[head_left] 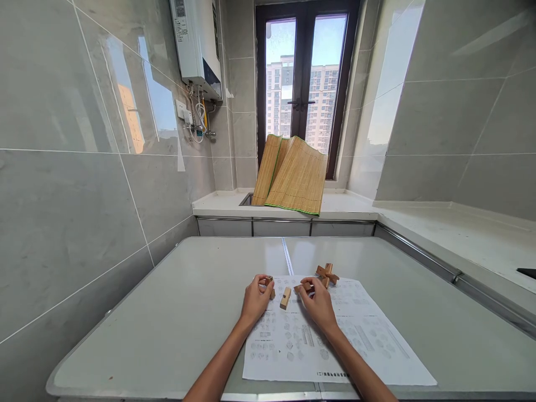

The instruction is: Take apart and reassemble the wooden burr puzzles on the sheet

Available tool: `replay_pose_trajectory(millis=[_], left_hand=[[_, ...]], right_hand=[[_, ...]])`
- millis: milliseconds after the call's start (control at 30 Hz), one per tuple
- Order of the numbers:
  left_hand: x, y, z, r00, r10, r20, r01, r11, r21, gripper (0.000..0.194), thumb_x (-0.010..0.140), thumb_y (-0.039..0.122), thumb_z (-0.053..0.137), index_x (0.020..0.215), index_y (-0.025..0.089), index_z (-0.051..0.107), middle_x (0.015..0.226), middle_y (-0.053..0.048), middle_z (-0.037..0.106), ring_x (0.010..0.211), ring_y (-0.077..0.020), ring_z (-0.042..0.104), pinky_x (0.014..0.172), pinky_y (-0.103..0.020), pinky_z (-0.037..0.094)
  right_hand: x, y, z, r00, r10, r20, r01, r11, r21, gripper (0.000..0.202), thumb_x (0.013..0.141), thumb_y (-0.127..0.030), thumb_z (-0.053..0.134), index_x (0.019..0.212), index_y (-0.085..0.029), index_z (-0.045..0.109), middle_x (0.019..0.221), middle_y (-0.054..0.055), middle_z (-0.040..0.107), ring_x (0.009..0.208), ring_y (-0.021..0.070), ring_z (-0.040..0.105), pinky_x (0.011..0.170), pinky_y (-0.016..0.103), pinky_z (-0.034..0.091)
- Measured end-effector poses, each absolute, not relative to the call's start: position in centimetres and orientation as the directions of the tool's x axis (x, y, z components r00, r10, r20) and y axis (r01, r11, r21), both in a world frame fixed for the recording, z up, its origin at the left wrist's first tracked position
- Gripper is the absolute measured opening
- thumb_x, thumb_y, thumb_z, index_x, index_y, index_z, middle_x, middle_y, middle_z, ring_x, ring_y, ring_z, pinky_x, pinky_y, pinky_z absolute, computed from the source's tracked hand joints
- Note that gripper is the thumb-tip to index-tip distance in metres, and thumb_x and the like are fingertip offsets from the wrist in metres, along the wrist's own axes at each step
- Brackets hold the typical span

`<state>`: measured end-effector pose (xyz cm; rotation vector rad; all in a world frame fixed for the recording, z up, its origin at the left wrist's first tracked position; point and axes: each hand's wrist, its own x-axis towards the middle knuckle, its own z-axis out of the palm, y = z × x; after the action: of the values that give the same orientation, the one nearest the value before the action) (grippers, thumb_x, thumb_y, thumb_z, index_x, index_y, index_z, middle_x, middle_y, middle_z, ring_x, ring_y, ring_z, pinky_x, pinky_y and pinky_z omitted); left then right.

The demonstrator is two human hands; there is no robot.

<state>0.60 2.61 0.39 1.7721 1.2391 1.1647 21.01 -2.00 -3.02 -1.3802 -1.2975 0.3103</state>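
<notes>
My left hand (255, 300) closes its fingers round a small notched wooden puzzle piece (272, 293), partly hidden by the fingertips. Opposite it, my right hand (319, 304) pinches another wooden piece, of which only a brown end (297, 288) shows clearly. Between the hands a lighter notched wooden block (285, 298) lies on a printed sheet (293, 365) covered in small diagrams. Just beyond my right hand sits a cross-shaped cluster of interlocked wooden pieces (328, 273), at the sheet's far edge.
The sheet lies on a pale folding table (167, 335) with a metal seam down its middle. A metal rail (419, 257) and a white counter (460, 229) border the far and right sides. A bamboo mat (295, 178) leans at the window; tiled wall (62, 223) stands left.
</notes>
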Motion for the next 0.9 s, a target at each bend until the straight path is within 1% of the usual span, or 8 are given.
replay_pose_trajectory(millis=[100, 233, 433, 500, 633, 700, 800, 900], left_hand=[[0.5, 2.6, 0.4, 0.165, 0.946, 0.277, 0.381, -0.321, 0.867, 0.034, 0.086, 0.052, 0.062, 0.097, 0.020, 0.068, 0.091, -0.007, 0.074, 0.070, -0.0201, 0.067, 0.073, -0.032, 0.049], [0.4, 2.8, 0.1, 0.180, 0.934, 0.307, 0.390, -0.355, 0.850, 0.037, 0.087, 0.055, 0.061, 0.096, 0.020, 0.070, 0.090, -0.007, 0.074, 0.068, -0.0201, 0.066, 0.072, -0.032, 0.049], [0.5, 3.1, -0.5, 0.220, 0.927, 0.303, 0.375, -0.367, 0.851, 0.044, 0.090, 0.057, 0.056, 0.111, 0.020, 0.068, 0.080, -0.002, 0.070, 0.065, -0.0188, 0.063, 0.069, -0.030, 0.048], [0.5, 3.1, -0.6, 0.237, 0.921, 0.308, 0.389, -0.381, 0.839, 0.041, 0.091, 0.057, 0.056, 0.105, 0.021, 0.069, 0.081, -0.002, 0.070, 0.065, -0.0186, 0.063, 0.068, -0.029, 0.047], [0.5, 2.8, -0.7, 0.226, 0.914, 0.338, 0.502, -0.406, 0.764, 0.035, 0.091, 0.054, 0.056, 0.096, 0.023, 0.071, 0.081, -0.003, 0.071, 0.068, -0.0204, 0.062, 0.068, -0.031, 0.045], [0.5, 2.7, -0.9, 0.220, 0.902, 0.372, 0.550, -0.430, 0.716, 0.033, 0.092, 0.053, 0.056, 0.092, 0.023, 0.071, 0.085, -0.005, 0.070, 0.074, -0.0223, 0.063, 0.071, -0.033, 0.046], [0.4, 2.8, -1.3, 0.257, 0.876, 0.408, 0.583, -0.477, 0.657, 0.033, 0.092, 0.050, 0.056, 0.084, 0.022, 0.070, 0.096, -0.008, 0.067, 0.092, -0.0265, 0.063, 0.082, -0.037, 0.049], [0.4, 2.8, -1.6, 0.281, 0.864, 0.418, 0.601, -0.498, 0.625, 0.030, 0.093, 0.047, 0.057, 0.087, 0.021, 0.071, 0.104, -0.010, 0.065, 0.106, -0.0295, 0.060, 0.092, -0.042, 0.049]], right_hand=[[20.7, -2.2, -3.0, 0.280, 0.813, 0.510, 0.568, 0.287, -0.771, 0.010, 0.088, -0.026, 0.055, 0.091, -0.023, 0.063, 0.094, 0.007, 0.067, 0.080, 0.0252, 0.063, 0.072, 0.037, 0.050], [20.2, -2.6, -2.7, 0.189, 0.838, 0.512, 0.605, 0.311, -0.733, 0.011, 0.086, -0.021, 0.052, 0.091, -0.024, 0.061, 0.096, 0.006, 0.064, 0.076, 0.0224, 0.063, 0.068, 0.035, 0.051], [19.5, -3.3, -2.4, 0.001, 0.866, 0.500, 0.655, 0.377, -0.655, 0.009, 0.083, -0.018, 0.055, 0.089, -0.024, 0.057, 0.097, 0.002, 0.059, 0.065, 0.0160, 0.060, 0.062, 0.029, 0.047], [19.4, -3.4, -2.2, -0.023, 0.864, 0.503, 0.677, 0.384, -0.628, 0.011, 0.083, -0.018, 0.055, 0.091, -0.024, 0.058, 0.097, 0.001, 0.059, 0.066, 0.0157, 0.060, 0.062, 0.029, 0.046], [19.3, -3.6, -1.9, -0.065, 0.856, 0.513, 0.698, 0.407, -0.589, 0.011, 0.084, -0.017, 0.053, 0.092, -0.024, 0.057, 0.093, 0.001, 0.059, 0.066, 0.0161, 0.059, 0.062, 0.028, 0.044], [19.3, -3.7, -1.8, -0.095, 0.854, 0.512, 0.692, 0.427, -0.582, 0.013, 0.084, -0.016, 0.052, 0.093, -0.025, 0.057, 0.092, 0.001, 0.060, 0.066, 0.0163, 0.059, 0.062, 0.028, 0.044], [19.4, -3.8, -1.7, -0.140, 0.847, 0.513, 0.668, 0.463, -0.582, 0.020, 0.081, -0.012, 0.052, 0.096, -0.025, 0.057, 0.091, 0.000, 0.061, 0.070, 0.0173, 0.059, 0.065, 0.028, 0.044], [19.3, -4.0, -1.5, -0.170, 0.843, 0.510, 0.649, 0.485, -0.586, 0.026, 0.080, -0.010, 0.052, 0.100, -0.025, 0.056, 0.092, 0.000, 0.062, 0.078, 0.0189, 0.060, 0.070, 0.029, 0.045]])
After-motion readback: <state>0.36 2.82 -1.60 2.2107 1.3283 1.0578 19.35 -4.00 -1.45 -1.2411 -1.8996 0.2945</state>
